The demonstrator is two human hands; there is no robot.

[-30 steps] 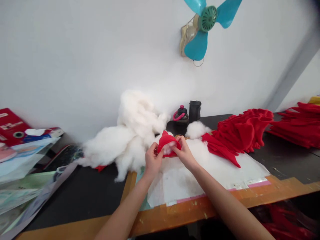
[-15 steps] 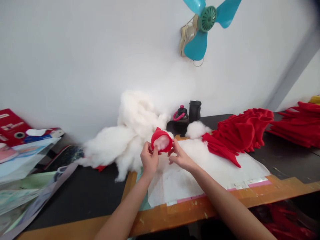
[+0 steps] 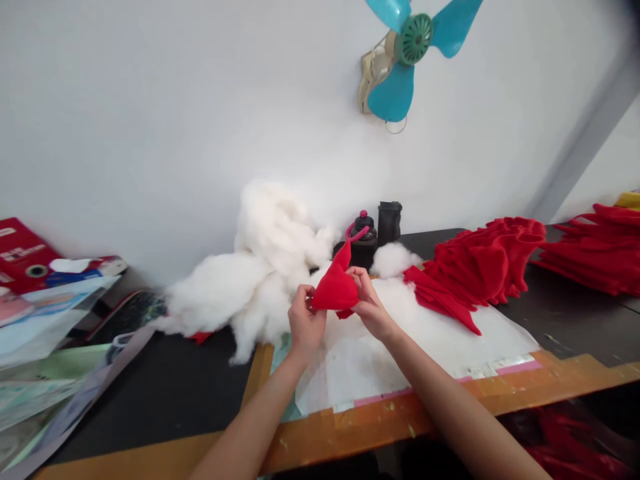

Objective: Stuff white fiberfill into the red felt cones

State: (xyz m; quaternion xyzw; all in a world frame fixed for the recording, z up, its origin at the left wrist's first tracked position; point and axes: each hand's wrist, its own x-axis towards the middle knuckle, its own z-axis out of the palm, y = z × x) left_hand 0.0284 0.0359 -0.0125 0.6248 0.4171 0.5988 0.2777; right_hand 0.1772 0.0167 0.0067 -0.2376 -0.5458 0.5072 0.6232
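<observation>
Both my hands hold a small pointed piece of red felt (image 3: 335, 290), stuffed and closed into a cone with its tip up and to the right. My left hand (image 3: 306, 317) pinches its lower left side. My right hand (image 3: 370, 303) grips its right side, and the fingers cover part of the felt. Just behind them lies a large heap of white polyester stuffing (image 3: 260, 280), with a smaller tuft (image 3: 393, 260) to the right.
Stacked red felt cut-outs (image 3: 480, 263) lie to the right on a white sheet (image 3: 380, 360) taped to the wooden board. More red felt (image 3: 595, 253) lies further right. Behind stand a black bottle (image 3: 389, 223) and a dark kettle-shaped container (image 3: 363, 243). Papers (image 3: 40, 353) are piled left.
The red felt no longer gapes open with white stuffing showing. It now forms a closed pointed cone, with its tip rising toward the upper right between my hands.
</observation>
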